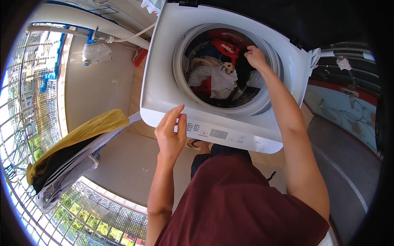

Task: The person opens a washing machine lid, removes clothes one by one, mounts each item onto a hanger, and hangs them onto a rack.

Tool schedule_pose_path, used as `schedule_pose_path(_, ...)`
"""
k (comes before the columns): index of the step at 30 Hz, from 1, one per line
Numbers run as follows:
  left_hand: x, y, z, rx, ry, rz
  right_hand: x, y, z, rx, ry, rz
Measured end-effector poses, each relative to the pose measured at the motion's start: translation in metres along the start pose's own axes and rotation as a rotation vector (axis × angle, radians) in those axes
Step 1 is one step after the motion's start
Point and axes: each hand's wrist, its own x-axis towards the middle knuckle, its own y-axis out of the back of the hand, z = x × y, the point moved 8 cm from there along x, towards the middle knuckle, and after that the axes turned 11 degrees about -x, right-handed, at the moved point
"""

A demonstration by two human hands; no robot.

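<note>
A white top-loading washing machine (166, 77) stands before me with its lid up. In its drum lie white and light cloths (220, 81), a red cloth (226, 49) and dark ones. My right hand (255, 57) reaches over the right part of the drum opening, fingers curled; whether it holds a dark cloth cannot be told. At the machine's front left edge, beside the control panel (219, 133), my left hand (171, 127) is raised with thumb and fingers apart and nothing between them.
Garments, among them a mustard one (83, 132), hang at the left by a window grille (23, 123). A tap wrapped in plastic (95, 53) and a pale hose (132, 37) are at the upper left. A patterned panel (341, 104) stands at the right.
</note>
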Motion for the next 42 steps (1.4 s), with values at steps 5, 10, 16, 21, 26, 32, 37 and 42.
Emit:
schedule_pose_path(5,0.047,-0.066,-0.030,0.067,0.054,-0.112,0.039,-0.089,0.098,-0.181,-0.286,-0.027)
schedule_pose_path(10,0.049,-0.076,-0.055,0.142,0.134,-0.105,0.033,-0.193,0.155,-0.270,-0.551,-0.487)
schedule_pose_path(16,0.053,-0.077,-0.049,0.122,0.020,-0.046,0.033,-0.216,0.174,-0.342,-0.346,-0.360)
schedule_pose_path(21,0.053,-0.079,-0.046,0.159,0.000,-0.047,0.015,-0.221,0.054,-0.137,-0.111,-0.489)
schedule_pose_path(26,0.044,-0.067,-0.046,0.143,0.011,0.040,-0.009,-0.091,-0.070,0.267,0.014,-0.590)
schedule_pose_path(32,0.033,-0.051,-0.033,0.058,0.014,0.108,-0.062,0.077,-0.138,0.605,0.201,-0.582)
schedule_pose_path(37,0.007,-0.016,-0.009,0.049,-0.041,0.119,-0.105,0.196,-0.229,0.512,0.598,-0.367)
schedule_pose_path(42,-0.019,0.036,0.026,-0.009,-0.048,0.182,-0.132,0.248,-0.313,0.464,0.762,-0.223)
